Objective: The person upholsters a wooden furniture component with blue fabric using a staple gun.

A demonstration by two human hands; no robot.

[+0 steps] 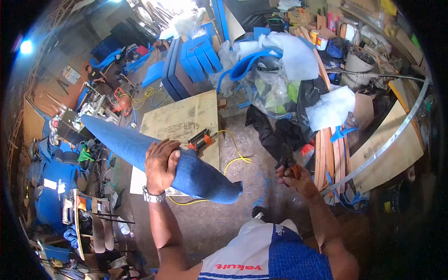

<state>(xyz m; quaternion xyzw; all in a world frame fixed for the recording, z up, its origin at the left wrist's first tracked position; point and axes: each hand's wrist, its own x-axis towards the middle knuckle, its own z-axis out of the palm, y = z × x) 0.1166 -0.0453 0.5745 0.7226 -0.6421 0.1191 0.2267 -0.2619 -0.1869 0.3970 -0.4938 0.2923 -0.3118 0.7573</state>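
A long piece covered in blue fabric stretches from the upper left to the centre, over a pale wooden board. Across its middle lies my left hand, fingers wrapped over the top edge, a metal watch at the wrist. Just beyond the blue piece, an orange and black air tool with a yellow hose rests on the board. My right hand, off to the right, is closed around a small tool with orange handles; its other end is hard to make out against black material.
Blue foam blocks stand beyond the board. Plastic bags and white padding are heaped at the upper right, beside long wooden strips and a curved metal strip. A person sits far left. The yellow hose crosses the floor.
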